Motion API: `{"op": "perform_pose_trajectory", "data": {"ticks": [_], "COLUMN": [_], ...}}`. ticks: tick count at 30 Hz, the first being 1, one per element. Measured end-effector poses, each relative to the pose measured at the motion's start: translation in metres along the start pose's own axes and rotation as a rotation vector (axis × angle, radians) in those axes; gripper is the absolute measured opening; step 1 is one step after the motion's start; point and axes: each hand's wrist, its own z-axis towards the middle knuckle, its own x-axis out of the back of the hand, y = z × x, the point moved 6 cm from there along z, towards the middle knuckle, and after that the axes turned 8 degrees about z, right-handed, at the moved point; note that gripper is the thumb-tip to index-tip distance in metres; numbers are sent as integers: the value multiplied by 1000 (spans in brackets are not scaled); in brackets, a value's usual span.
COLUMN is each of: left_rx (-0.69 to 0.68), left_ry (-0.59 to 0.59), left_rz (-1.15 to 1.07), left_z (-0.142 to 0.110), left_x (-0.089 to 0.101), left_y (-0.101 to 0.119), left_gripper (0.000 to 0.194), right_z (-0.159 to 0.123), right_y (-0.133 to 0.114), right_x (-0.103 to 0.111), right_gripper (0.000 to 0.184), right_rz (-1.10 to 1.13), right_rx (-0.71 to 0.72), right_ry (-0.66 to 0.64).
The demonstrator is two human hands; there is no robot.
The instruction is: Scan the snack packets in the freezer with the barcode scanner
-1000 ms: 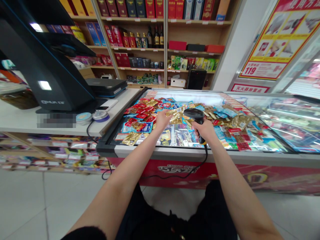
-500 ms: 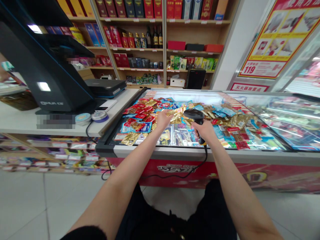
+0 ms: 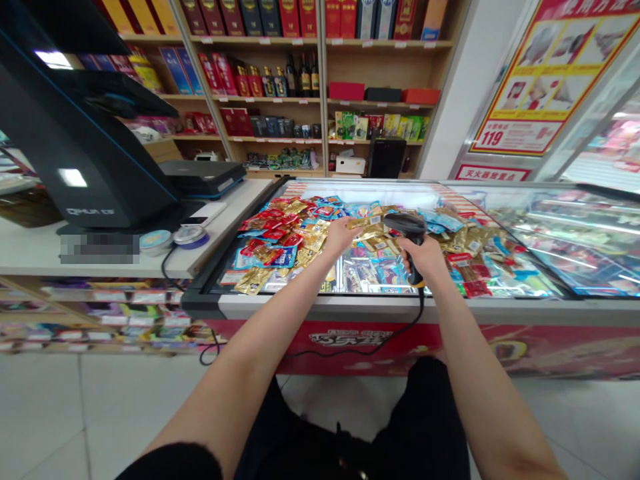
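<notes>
My left hand (image 3: 340, 238) pinches a small gold snack packet (image 3: 364, 223) above a heap of red, gold and blue snack packets (image 3: 295, 233). The heap lies on the glass-topped chest freezer (image 3: 350, 305). My right hand (image 3: 425, 257) grips a black corded barcode scanner (image 3: 406, 227), its head pointing left toward the gold packet and close to it. The scanner's black cable (image 3: 380, 348) hangs over the freezer's front edge.
A black checkout terminal (image 3: 75, 147) and a dark scanner or printer (image 3: 205, 179) stand on the white counter (image 3: 100, 263) to the left. Wooden shelves of boxed liquor and bottles (image 3: 300, 80) rise behind the freezer. A poster (image 3: 550, 87) hangs at right.
Both hands have shifted right over the freezer, with the gold packet and scanner still in them. The scanner head now sits higher and nearer the packet.
</notes>
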Motion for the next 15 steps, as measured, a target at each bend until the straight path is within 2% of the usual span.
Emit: {"op": "perform_pose_trajectory", "data": {"ticks": [3, 8, 11, 15], "left_rx": [25, 70, -43, -286], "left_ry": [-102, -260, -291, -208], "left_rz": [-117, -251, -151, 153], "left_z": [6, 15, 14, 1], "left_x": [-27, -82, -110, -128], "left_y": [7, 28, 49, 68], "left_gripper": [30, 42, 38, 37], "right_z": [6, 13, 15, 16], "right_y": [-3, -10, -9, 2], "right_x": [23, 62, 77, 85], "right_gripper": [26, 25, 23, 21], "right_rz": [59, 90, 113, 99], "right_rx": [15, 80, 97, 46], "right_ry": [78, 208, 244, 288]}}
